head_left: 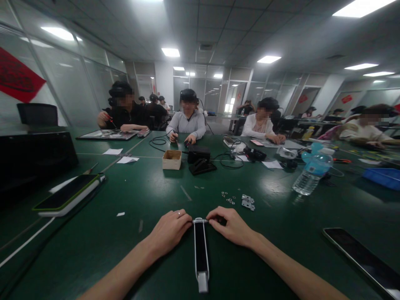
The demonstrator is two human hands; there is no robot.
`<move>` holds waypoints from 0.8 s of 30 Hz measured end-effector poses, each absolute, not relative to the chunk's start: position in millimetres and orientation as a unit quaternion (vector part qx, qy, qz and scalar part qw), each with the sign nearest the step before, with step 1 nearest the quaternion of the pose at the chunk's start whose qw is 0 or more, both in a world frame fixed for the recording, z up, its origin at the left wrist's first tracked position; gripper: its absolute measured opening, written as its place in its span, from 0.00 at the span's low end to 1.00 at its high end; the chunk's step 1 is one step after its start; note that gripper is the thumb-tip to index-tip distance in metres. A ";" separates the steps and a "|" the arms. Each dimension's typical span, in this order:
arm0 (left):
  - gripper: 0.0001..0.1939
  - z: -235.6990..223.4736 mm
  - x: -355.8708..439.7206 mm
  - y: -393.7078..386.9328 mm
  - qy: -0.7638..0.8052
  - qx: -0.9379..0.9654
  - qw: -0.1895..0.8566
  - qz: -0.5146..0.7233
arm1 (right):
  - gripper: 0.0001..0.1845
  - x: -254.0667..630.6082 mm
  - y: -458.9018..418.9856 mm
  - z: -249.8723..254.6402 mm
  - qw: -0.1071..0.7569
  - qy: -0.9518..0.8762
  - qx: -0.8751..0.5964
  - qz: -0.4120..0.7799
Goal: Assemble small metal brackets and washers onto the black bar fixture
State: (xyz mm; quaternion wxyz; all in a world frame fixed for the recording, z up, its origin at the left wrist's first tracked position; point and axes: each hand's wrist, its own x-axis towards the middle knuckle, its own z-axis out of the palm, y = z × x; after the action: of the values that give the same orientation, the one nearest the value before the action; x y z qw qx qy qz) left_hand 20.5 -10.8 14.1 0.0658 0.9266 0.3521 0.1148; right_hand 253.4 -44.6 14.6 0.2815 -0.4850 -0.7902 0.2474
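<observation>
In front of me on the green table lies a long narrow frame with pale metal-like sides and a dark middle. A silver block sits at its near end. Across its far end runs a short silver rod. My left hand, with a ring on one finger, is closed at the rod's left end. From the other side my right hand pinches the right end. Several small rings and silver metal plates lie beyond my right hand.
A phone lies at the right, another device with a green edge at the left. A water bottle, a small box and a black stand are farther back. Several people sit across the table.
</observation>
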 end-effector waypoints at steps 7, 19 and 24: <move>0.09 13.3 20.1 -10.2 0.347 0.928 0.067 0.119 | 0.08 248.3 -45.1 14.4 0.300 -0.784 -0.483 0.250; 0.10 11.6 21.1 -10.3 0.351 0.928 0.055 0.115 | 0.05 249.2 -41.6 6.1 0.312 -0.786 -0.482 0.230; 0.09 14.2 21.5 -11.2 0.353 0.927 0.063 0.112 | 0.07 249.5 -41.9 5.4 0.305 -0.791 -0.484 0.217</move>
State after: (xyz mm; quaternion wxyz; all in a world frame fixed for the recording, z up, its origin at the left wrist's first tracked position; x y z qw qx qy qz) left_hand 21.5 -11.2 14.2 0.0626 0.9269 0.3528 0.1121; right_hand 249.5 -41.9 5.4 0.3048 -0.4841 -0.7911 0.2166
